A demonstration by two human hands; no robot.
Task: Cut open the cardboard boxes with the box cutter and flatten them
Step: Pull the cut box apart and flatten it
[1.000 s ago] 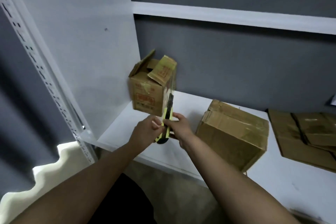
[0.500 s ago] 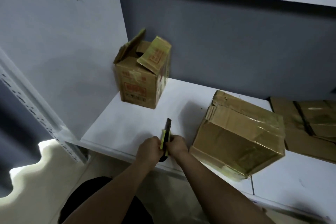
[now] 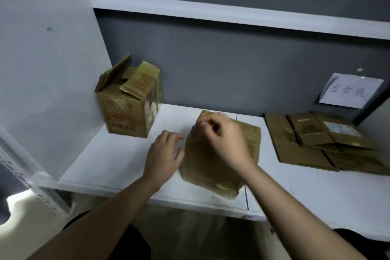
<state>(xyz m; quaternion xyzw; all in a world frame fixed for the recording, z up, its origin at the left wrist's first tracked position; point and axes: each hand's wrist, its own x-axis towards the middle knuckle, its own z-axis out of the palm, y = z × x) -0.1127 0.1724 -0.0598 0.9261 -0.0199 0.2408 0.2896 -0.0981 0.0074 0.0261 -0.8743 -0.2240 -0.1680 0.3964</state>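
Cardboard fills a white shelf (image 3: 109,167) seen from above, with two bare hands reaching in over its front edge. Two boxes are not yet flattened: one small printed box (image 3: 128,107) stands upright at the back left corner, its top flaps sticking up open, and one closed brown box (image 3: 251,143) lies in the middle. Left hand (image 3: 163,155) hovers with relaxed, spread fingers just beside the closed box's left edge, holding nothing. Right hand (image 3: 223,139) sits over that box's top with fingers curled; whether it grasps anything cannot be told, and no box cutter can be seen. One stack of flattened cardboard (image 3: 316,143) lies well to the right. One paper sign (image 3: 351,91) hangs on the grey back wall above that stack
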